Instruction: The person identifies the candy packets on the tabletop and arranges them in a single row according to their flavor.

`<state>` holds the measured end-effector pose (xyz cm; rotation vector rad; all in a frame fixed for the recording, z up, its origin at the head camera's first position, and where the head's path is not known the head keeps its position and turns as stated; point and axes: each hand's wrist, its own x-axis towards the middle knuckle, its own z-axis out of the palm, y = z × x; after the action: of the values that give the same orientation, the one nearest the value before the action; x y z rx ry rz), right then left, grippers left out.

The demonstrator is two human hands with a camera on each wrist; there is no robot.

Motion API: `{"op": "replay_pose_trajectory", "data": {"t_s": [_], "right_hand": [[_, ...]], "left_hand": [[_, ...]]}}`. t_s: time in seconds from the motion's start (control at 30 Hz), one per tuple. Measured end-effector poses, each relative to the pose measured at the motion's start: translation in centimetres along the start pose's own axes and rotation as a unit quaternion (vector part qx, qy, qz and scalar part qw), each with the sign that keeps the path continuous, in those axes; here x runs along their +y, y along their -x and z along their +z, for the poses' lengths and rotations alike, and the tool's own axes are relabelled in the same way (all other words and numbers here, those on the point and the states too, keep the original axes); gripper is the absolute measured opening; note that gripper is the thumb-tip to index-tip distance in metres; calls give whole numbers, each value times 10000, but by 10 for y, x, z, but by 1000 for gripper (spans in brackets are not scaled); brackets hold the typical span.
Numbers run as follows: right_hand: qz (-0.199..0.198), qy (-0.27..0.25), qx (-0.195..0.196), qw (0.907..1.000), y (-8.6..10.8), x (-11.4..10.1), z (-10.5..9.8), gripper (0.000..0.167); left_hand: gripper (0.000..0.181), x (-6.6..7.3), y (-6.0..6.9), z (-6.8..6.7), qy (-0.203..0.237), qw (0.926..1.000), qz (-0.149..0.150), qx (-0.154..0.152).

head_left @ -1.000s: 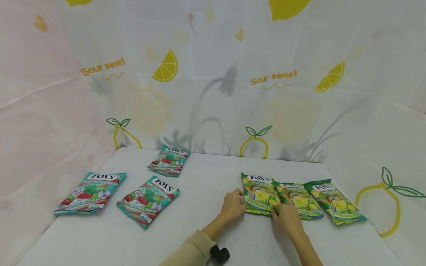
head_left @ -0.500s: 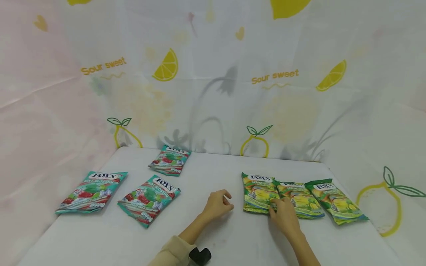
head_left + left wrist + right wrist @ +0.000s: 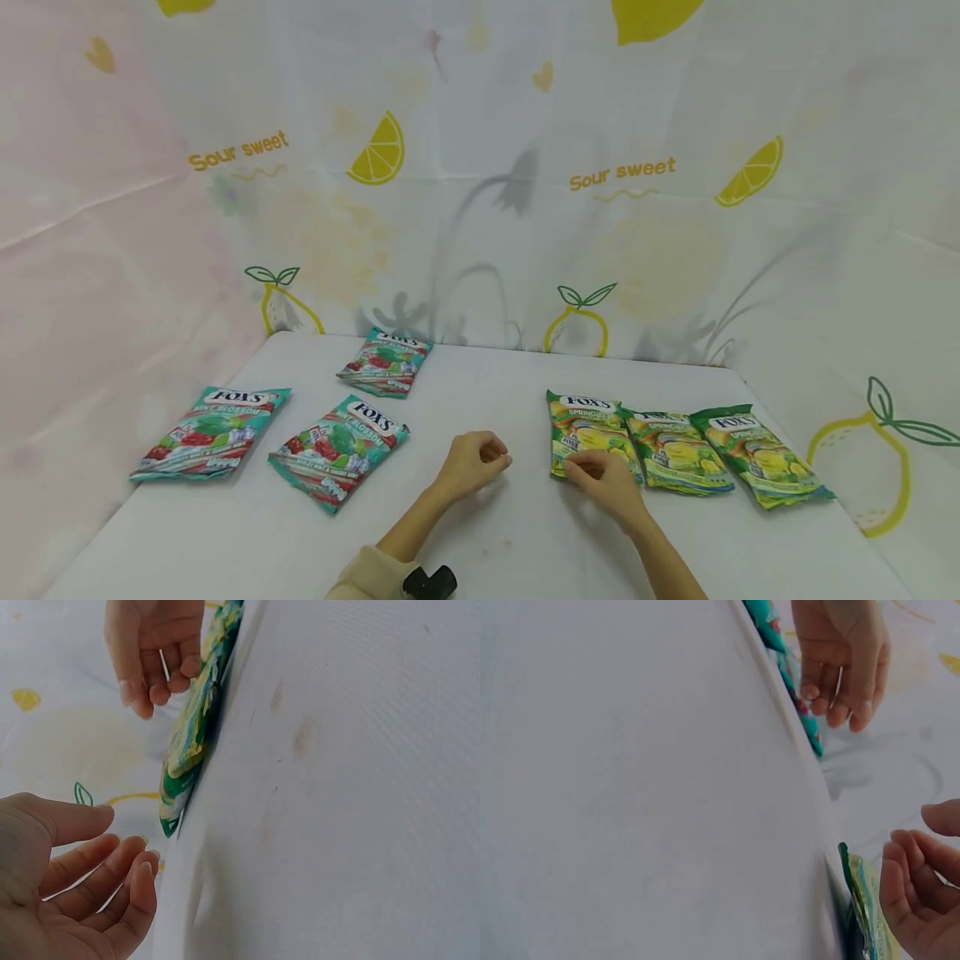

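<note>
On the right of the table, three green and yellow Fox's candy bags lie in a row: the left green bag (image 3: 592, 429), the middle green bag (image 3: 678, 454) and the right green bag (image 3: 761, 458). My right hand (image 3: 609, 485) hovers at the lower edge of the left one, its fingers loosely bent and holding nothing. My left hand (image 3: 471, 467) is over the table, apart from that bag, also loosely curled around nothing. In the left wrist view the left hand (image 3: 82, 881) shows a gap between thumb and fingers. The right hand (image 3: 922, 889) looks similarly relaxed in the right wrist view.
Three teal Fox's Mint Blossom bags lie on the left: the far-left teal bag (image 3: 210, 433), the near teal bag (image 3: 340, 450) and the back teal bag (image 3: 386, 362). A lemon-print curtain (image 3: 480, 167) stands behind the white table (image 3: 480, 550).
My left hand has withdrawn leftward from the left green bag. The right hand has let go of that bag's lower right and shifted left. The bags stay nearly where they were.
</note>
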<state>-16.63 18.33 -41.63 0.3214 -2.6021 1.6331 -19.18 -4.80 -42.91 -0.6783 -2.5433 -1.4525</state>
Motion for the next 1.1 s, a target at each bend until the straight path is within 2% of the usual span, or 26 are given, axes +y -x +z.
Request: {"op": "replay_pose_trajectory", "data": {"t_s": [0.13,0.23,0.6,1.1], "right_hand": [[272,-508,-237,9981,-1,-3,8,24],[232,-642,-367,9970,-2,-5,14,26],[163,-784,-444,9958,-7,-12,35,23],[-55,-934,-735,9929,-15,-25,64,22]], "left_hand": [[11,-1,4,-5,50,10000,-11,63],[11,-2,6,-8,128,9999,-38,93],[9,-7,15,-14,261,9994,-167,170],[5,-11,31,-42,134,9971,-379,648]]}}
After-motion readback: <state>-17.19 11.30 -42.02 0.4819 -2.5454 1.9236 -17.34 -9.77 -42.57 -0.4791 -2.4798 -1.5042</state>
